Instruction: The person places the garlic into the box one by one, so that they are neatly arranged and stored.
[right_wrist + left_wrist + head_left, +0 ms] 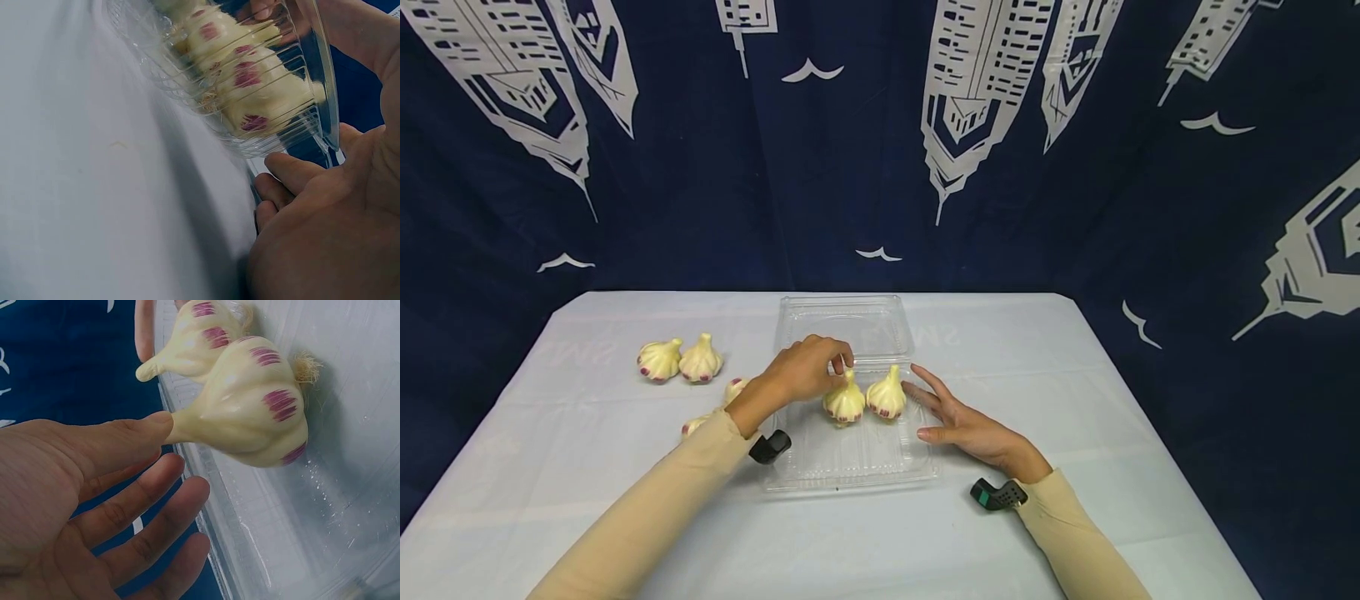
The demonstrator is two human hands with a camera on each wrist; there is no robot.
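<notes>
Two inside the clear box [850, 458]: a left garlic bulb [844, 403] and a right garlic bulb [887, 397], just beside each other, stems up, pale yellow with purple streaks low on their sides.
Left hand [808, 368]: my thumb and forefinger pinch the left garlic bulb by its stem; my other fingers hang apart, loosely bent. I cannot tell whether that bulb rests on the plastic.
Right hand [958, 425]: spread wide, with a broad gap between thumb and forefinger, gripping nothing. It is at the box's right edge, near the right garlic bulb; I cannot tell whether my fingertips touch the plastic.
Lid [842, 327]: joined to the box along its far side, laid open and away from me.
Bulbs outside, to my left: a far pair [701, 360] together on the white table [865, 550], and a nearer pair [735, 389] partly hidden by my left forearm.
Sleeves: beige [647, 508], with a black device [770, 447] at each wrist.
Backdrop: navy cloth [842, 167] printed with upside-down white towers and small birds.
</notes>
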